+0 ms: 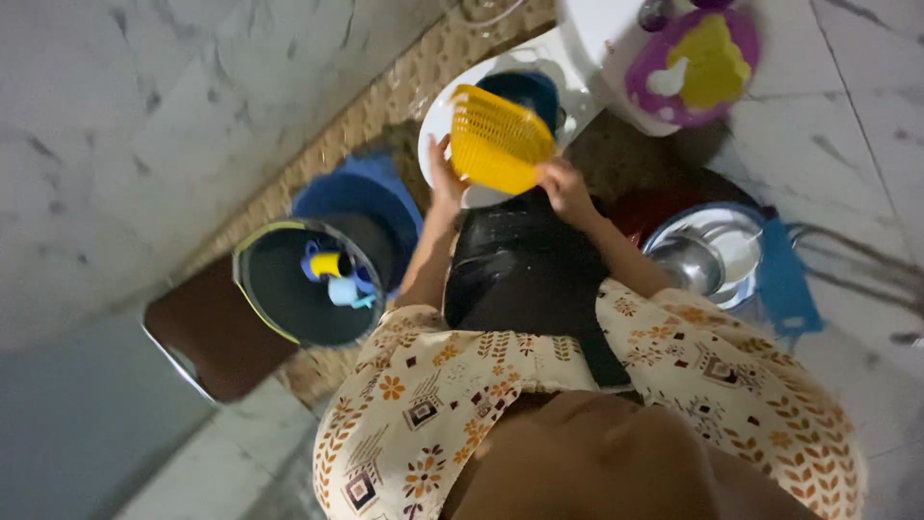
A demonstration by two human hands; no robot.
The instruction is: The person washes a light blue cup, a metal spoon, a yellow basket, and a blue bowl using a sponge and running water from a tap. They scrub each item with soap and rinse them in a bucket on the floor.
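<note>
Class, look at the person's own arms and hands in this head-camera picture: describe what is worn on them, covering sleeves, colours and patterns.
Both forearms are bare, as are the left hand and right hand; no gloves, rings or watch can be made out. The sleeves are short and loose, ending around the elbows. They are cream cloth printed with orange-brown flowers, leaf sprigs and small dark squares.

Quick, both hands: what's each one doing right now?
Left hand: closed on the edge of the yellow plastic basket.
Right hand: gripping the basket's opposite lower edge, holding it up over the white basin.
</note>
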